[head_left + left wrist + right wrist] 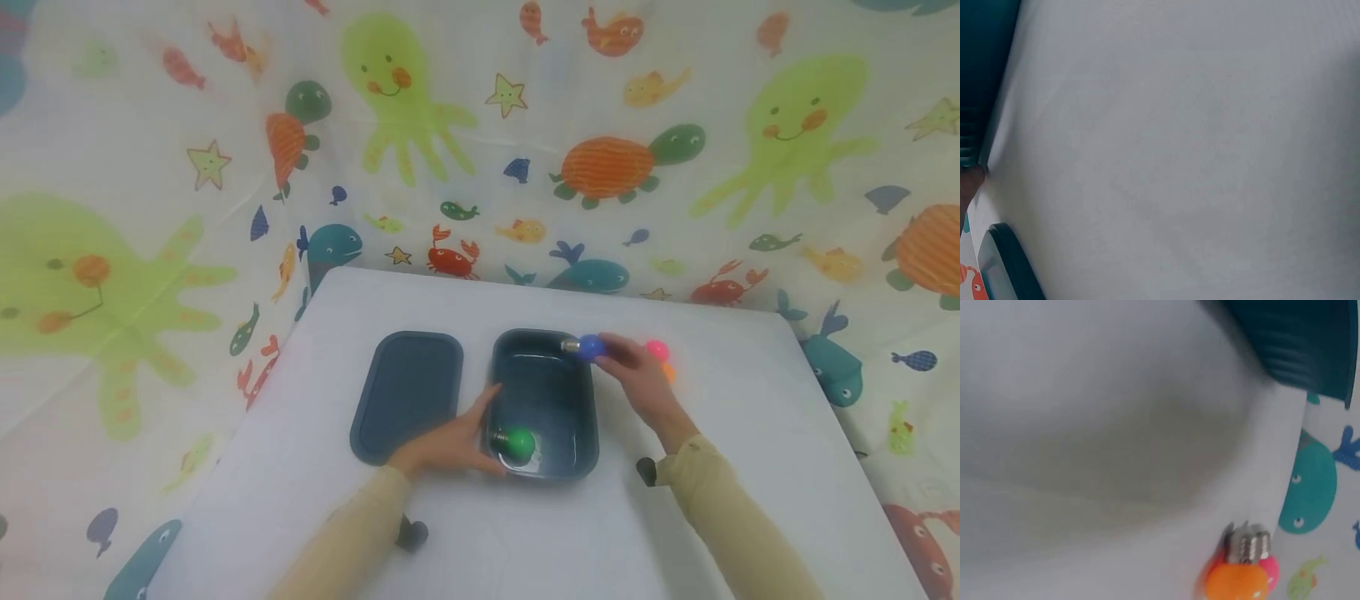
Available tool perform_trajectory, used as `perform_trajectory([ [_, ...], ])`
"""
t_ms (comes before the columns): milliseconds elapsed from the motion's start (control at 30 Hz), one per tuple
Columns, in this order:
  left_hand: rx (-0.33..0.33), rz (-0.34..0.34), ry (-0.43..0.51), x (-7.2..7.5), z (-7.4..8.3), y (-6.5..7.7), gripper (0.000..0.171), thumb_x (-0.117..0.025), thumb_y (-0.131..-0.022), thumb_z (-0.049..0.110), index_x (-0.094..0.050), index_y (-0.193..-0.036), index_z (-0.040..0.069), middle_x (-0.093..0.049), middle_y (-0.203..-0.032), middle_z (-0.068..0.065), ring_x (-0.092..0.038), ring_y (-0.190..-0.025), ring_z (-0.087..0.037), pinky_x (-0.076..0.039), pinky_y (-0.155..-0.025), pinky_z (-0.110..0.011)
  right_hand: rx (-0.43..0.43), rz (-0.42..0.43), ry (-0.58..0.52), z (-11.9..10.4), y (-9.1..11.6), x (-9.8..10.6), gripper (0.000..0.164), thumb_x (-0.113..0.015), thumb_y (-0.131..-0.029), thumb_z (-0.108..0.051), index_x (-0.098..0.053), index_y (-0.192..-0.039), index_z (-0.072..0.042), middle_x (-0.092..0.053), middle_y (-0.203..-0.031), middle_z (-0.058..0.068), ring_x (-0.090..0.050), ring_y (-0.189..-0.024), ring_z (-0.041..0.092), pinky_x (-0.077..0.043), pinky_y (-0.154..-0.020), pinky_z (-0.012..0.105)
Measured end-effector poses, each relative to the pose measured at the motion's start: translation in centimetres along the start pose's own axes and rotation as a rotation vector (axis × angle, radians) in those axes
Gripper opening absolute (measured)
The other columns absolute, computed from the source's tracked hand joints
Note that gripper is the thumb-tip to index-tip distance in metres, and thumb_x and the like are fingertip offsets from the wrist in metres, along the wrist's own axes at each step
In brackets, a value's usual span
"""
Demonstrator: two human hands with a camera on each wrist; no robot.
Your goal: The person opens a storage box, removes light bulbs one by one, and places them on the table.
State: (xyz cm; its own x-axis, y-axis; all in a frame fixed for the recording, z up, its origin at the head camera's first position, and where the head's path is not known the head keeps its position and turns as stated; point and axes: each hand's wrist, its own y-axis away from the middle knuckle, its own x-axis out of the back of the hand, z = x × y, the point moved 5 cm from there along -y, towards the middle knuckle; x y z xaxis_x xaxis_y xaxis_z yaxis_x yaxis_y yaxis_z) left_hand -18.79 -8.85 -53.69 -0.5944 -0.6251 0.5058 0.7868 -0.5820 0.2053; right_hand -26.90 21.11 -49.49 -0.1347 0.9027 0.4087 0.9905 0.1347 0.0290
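The right hand (pixel 643 377) pinches the blue bulb (pixel 592 348) by its glass, over the far right part of the box (pixel 543 392); I judge this hold to suit the shape, since it leaves the metal cap free, pointing left over the interior; the left hand (pixel 456 442) lies against the near part of the box's left side, fingers and thumb spread rather than closed round anything, probably to steady it; from my remote station the left wrist view shows mostly white table (pixel 1179 137), so how firmly that hand presses I cannot tell; the green bulb (pixel 521 444) lies inside the box, toward the near left corner, cap toward the left wall; the lid (pixel 408 387) lies flat to the left of the box, presumably set aside to leave the top uncovered; the orange bulb (pixel 1236 582) and pink bulb (pixel 1270 566) sit close together on the table to the right of the box, a spot I take to be handy for the right hand; behind, I see a cloth (pixel 465 150) printed with sea animals.
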Motion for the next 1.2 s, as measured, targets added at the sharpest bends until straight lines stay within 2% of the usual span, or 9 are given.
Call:
perform_trajectory([
  [133, 0.012, -0.001, 0.0, 0.1, -0.1, 0.0, 0.127, -0.086, -0.07, 0.049, 0.005, -0.157, 0.033, -0.004, -0.164, 0.003, -0.022, -0.145, -0.027, -0.03, -0.113, -0.049, -0.001, 0.072, 0.018, 0.7, 0.7, 1.8, 0.056, -0.062, -0.092, -0.05, -0.052, -0.141, -0.025, -0.057, -0.135, 0.003, -0.053, -0.123, 0.022, -0.043, -0.104, 0.048],
  [300, 0.005, 0.002, -0.002, 0.4, -0.1, 0.0, 0.126, -0.086, -0.07, 0.047, 0.005, -0.157, 0.032, -0.005, -0.164, 0.001, -0.023, -0.145, -0.03, -0.03, -0.112, -0.051, -0.057, 0.105, -0.026, 1.6, 1.8, 4.2, 0.061, -0.061, -0.093, -0.05, -0.047, -0.146, -0.023, -0.052, -0.141, 0.006, -0.051, -0.125, 0.023, -0.043, -0.104, 0.044],
  [400, 0.001, 0.0, -0.01, 0.5, -0.1, -0.1, 0.127, -0.085, -0.071, 0.047, 0.005, -0.157, 0.03, -0.005, -0.164, 0.0, -0.023, -0.145, -0.03, -0.03, -0.112, -0.051, -0.129, 0.113, -0.039, 2.2, 2.5, 5.5, 0.069, -0.061, -0.09, -0.054, -0.042, -0.149, -0.025, -0.045, -0.149, 0.006, -0.043, -0.134, 0.026, -0.036, -0.109, 0.049],
  [533, 0.001, -0.003, -0.017, 0.7, 0.0, -0.2, 0.127, -0.086, -0.071, 0.046, 0.005, -0.158, 0.029, -0.004, -0.164, 0.0, -0.024, -0.145, -0.029, -0.029, -0.113, -0.049, -0.224, 0.131, 0.009, 3.2, 3.3, 7.1, 0.076, -0.056, -0.087, -0.064, -0.034, -0.153, -0.031, -0.035, -0.156, 0.003, -0.029, -0.142, 0.029, -0.029, -0.112, 0.057],
  [700, 0.001, -0.003, -0.021, 0.9, -0.1, -0.3, 0.127, -0.086, -0.07, 0.047, 0.004, -0.158, 0.029, -0.004, -0.164, 0.002, -0.023, -0.145, -0.028, -0.028, -0.114, -0.048, -0.249, 0.187, 0.03, 4.3, 3.9, 8.6, 0.075, -0.055, -0.087, -0.065, -0.036, -0.152, -0.034, -0.037, -0.155, 0.003, -0.031, -0.142, 0.03, -0.029, -0.112, 0.056],
  [867, -0.01, -0.004, -0.02, 1.0, -0.4, -0.6, 0.127, -0.086, -0.069, 0.048, 0.004, -0.158, 0.028, -0.005, -0.164, 0.003, -0.021, -0.145, -0.026, -0.027, -0.114, -0.047, -0.267, 0.186, 0.038, 5.0, 4.5, 9.3, 0.077, -0.054, -0.088, -0.064, -0.033, -0.154, -0.03, -0.036, -0.155, 0.007, -0.032, -0.14, 0.033, -0.031, -0.11, 0.057],
  [1200, -0.023, -0.012, -0.016, 1.3, -0.7, -0.9, 0.129, -0.086, -0.069, 0.049, 0.004, -0.158, 0.027, -0.004, -0.164, 0.004, -0.018, -0.146, -0.024, -0.026, -0.115, -0.045, -0.274, 0.104, 0.117, 8.0, 5.0, 9.0, 0.083, -0.057, -0.089, -0.062, -0.033, -0.153, -0.016, -0.036, -0.155, 0.013, -0.031, -0.141, 0.037, -0.032, -0.109, 0.059],
])
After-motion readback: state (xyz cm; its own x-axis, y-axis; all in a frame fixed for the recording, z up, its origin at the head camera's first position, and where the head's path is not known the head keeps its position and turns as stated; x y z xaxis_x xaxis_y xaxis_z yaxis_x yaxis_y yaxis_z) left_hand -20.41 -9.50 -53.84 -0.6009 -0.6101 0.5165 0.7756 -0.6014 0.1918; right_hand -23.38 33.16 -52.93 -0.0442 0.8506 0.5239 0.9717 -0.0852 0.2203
